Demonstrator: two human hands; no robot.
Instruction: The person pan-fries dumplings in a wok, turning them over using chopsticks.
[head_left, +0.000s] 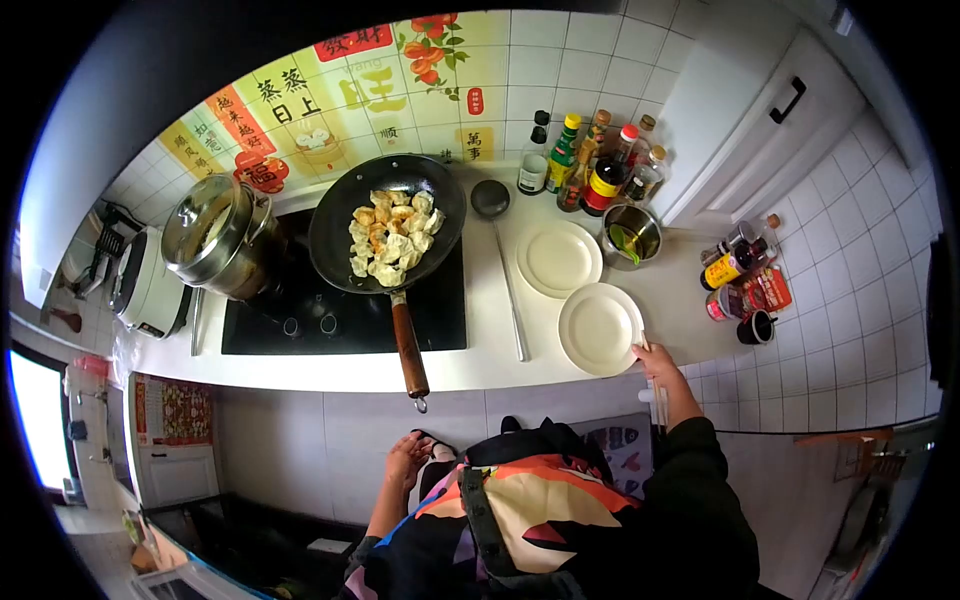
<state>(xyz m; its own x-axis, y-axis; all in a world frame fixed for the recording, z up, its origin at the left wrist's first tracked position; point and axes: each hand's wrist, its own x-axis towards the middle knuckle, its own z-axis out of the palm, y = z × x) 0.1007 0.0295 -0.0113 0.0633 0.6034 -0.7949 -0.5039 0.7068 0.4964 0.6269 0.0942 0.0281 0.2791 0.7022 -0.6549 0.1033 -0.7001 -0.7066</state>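
Observation:
My right hand [655, 362] is closed at the right rim of the nearer white plate [598, 328], with a pair of light chopsticks [660, 405] in it; whether it also grips the rim is hard to make out. A second white plate [559, 259] lies just behind. My left hand [404, 457] hangs in front of the counter, fingers loosely bent and holding nothing. On the hob [250, 335] stands a black frying pan [330, 235] with browned dumplings [393, 237] heaped inside. Its wooden handle points toward me, over the counter's edge.
A black ladle [490, 199] lies between hob and plates. Several sauce bottles [605, 180] and a steel pot [632, 237] stand behind the plates. A steamer pot [215, 235] and a rice cooker [150, 285] are on the left. More jars [728, 302] are at right.

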